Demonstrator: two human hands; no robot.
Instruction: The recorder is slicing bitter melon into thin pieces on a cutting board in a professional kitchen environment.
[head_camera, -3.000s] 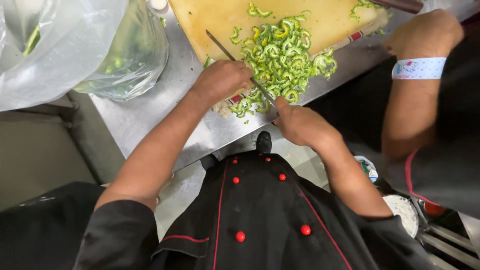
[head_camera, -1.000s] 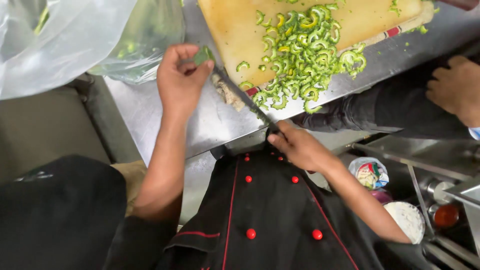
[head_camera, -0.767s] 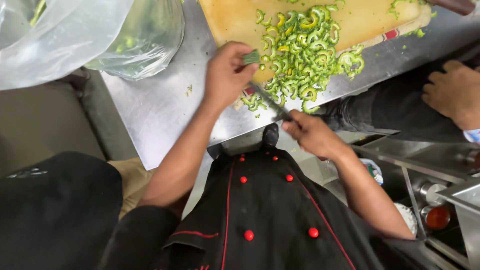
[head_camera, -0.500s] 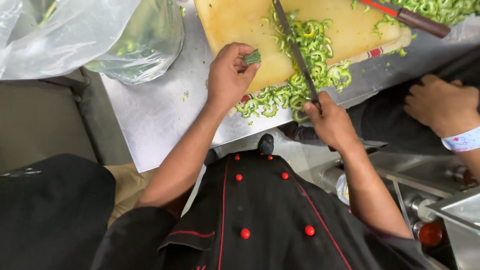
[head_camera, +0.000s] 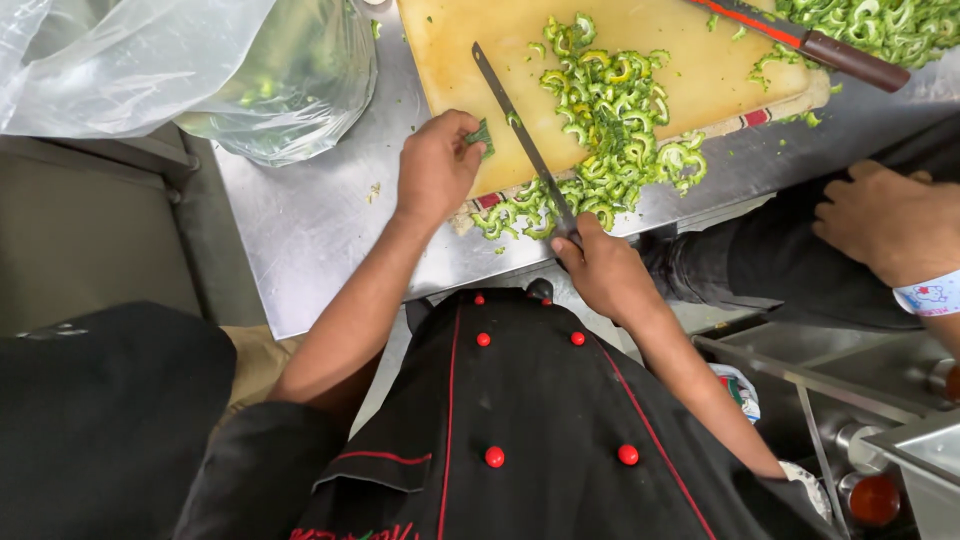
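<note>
My left hand (head_camera: 436, 165) pinches a small green vegetable piece (head_camera: 483, 136) at the near left edge of the yellow cutting board (head_camera: 460, 40). My right hand (head_camera: 600, 270) grips the handle of a long thin knife (head_camera: 515, 130), whose blade lies flat across the board, pointing away from me. To the right of the blade lies a heap of sliced green vegetable (head_camera: 605, 110), spilling over the board's near edge onto the steel table (head_camera: 310, 220).
A clear plastic bag (head_camera: 200, 70) with green vegetable inside sits at the table's far left. A second knife with a brown handle (head_camera: 800, 40) lies at the board's far right. Another person's hand (head_camera: 885, 220) with a wristband rests at the right. Steel containers stand at the lower right.
My left hand brought a green piece from the bag side to the board's edge. My right hand swung the knife from the table edge up onto the board.
</note>
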